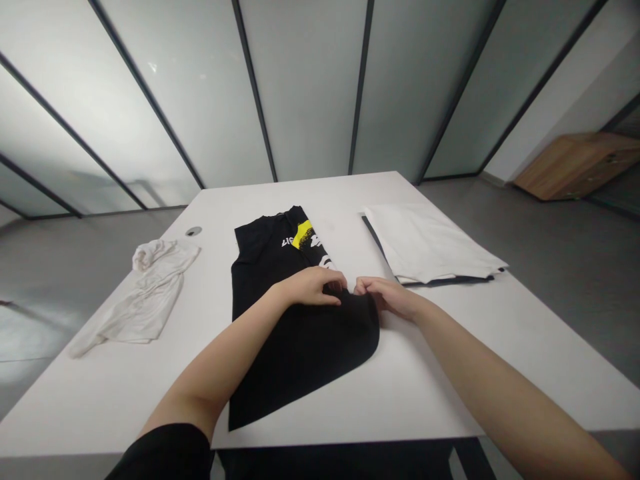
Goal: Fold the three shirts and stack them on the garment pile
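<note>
Black T-shirt [300, 343]: flat on the white surface [345, 193], centre, collar end far, hem end near; white and yellow print along its far right part.
Left hand [316, 287]: over the shirt's right side, fingers curled; cannot tell whether the grip has cloth in it.
Right hand [385, 293]: just right of the left; grip pinches the shirt's right edge.
Crumpled white garment [150, 293]: left side, apart from shirt.
Folded white cloth [425, 240]: far right, dark cloth [450, 281] beneath.
</note>
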The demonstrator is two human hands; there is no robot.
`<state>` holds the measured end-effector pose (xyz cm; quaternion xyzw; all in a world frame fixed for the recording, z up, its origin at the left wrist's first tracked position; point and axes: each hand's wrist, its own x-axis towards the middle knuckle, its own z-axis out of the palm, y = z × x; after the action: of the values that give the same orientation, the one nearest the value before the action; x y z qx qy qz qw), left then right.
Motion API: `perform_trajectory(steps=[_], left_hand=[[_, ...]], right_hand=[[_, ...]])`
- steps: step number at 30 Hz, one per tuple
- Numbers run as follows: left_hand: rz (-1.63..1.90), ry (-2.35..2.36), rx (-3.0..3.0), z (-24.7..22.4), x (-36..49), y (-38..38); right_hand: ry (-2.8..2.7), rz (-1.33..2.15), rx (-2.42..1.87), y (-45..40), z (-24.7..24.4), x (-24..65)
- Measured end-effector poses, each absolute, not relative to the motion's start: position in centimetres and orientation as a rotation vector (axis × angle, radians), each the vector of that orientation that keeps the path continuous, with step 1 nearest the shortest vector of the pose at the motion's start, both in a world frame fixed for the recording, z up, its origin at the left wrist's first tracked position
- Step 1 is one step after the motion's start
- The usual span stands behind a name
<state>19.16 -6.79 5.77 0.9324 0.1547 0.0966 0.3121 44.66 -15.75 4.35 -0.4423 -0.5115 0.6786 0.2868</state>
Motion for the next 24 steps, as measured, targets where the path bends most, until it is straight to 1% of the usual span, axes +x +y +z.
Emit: perform_trajectory(steps=[5,8,12,14,17,20,22,24], left_hand=[[0.195,0.376,2.492,6.1,19.6,-7.6],[0.138,0.374,2.496,6.3,19.8,-7.7],[0.082,0.377,2.414,6.8,19.6,-7.7],[0.063,0.389,2.379,7.3,19.4,-7.8],[0.030,0.415,2.366,8.1,18.9,-8.2],[0.007,0.443,2.405,8.8,18.3,-8.9],[-0.006,0.434,2.450,8.8,18.0,-9.6],[-0.013,0.422,2.534,8.4,17.7,-10.5]], right_hand=[[-1.402,1.824,-1.140,-15.4,3.8,44.7],[-1.548,1.744,-1.163,-15.3,3.8,44.9],[-1.788,1.613,-1.053,-15.5,4.3,44.9],[-1.840,1.604,-1.033,-15.7,4.6,44.8],[-1.889,1.661,-1.075,-16.0,4.6,44.8],[-1.883,1.804,-1.067,-16.0,4.2,45.0],[-1.840,1.905,-1.027,-16.0,4.1,45.0],[-1.847,1.912,-1.032,-16.1,4.2,44.8]])
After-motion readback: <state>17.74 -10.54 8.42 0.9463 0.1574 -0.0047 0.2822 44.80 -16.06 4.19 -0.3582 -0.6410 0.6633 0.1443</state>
